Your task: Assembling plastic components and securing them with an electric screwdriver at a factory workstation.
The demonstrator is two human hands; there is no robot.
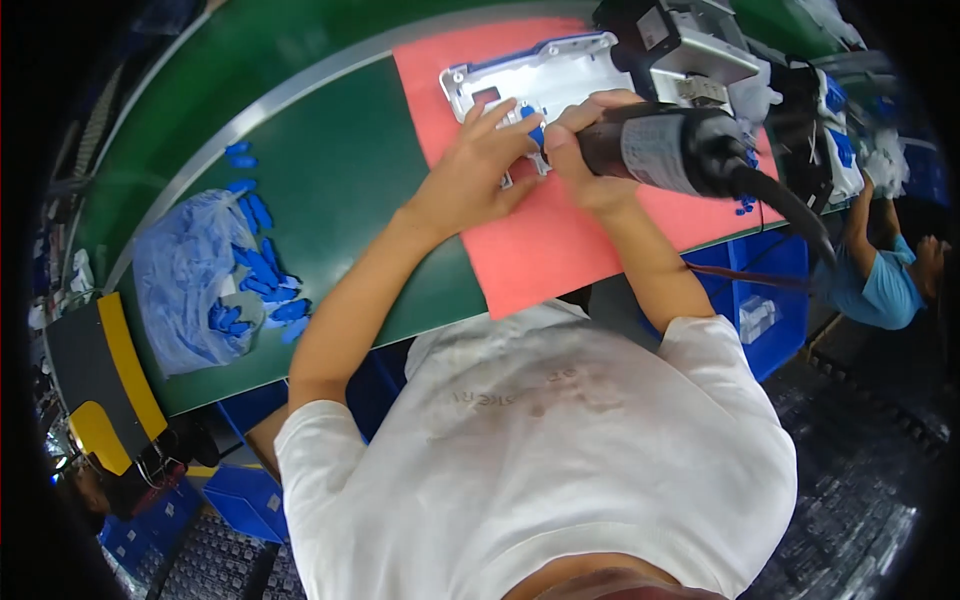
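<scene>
My right hand (590, 160) is wrapped round a black electric screwdriver (650, 150), which lies tilted with its cable trailing to the right. Its tip is hidden by my fingers. Close beside it, my left hand (475, 170) has its fingers and thumb curled about a small white plastic part (522, 172). A blue piece (532, 122) shows between the two hands on that part. Just beyond stands an open white plastic housing (550, 80) with a dark blue edge, resting on the pink mat (540, 250).
A clear plastic bag (185, 280) with several blue parts (262, 268) spilling out lies on the green table at left. Metal-and-black equipment (690, 50) stands at the far right of the mat. Blue bins (765, 290) hang below the edge. Another person (880, 275) works at right.
</scene>
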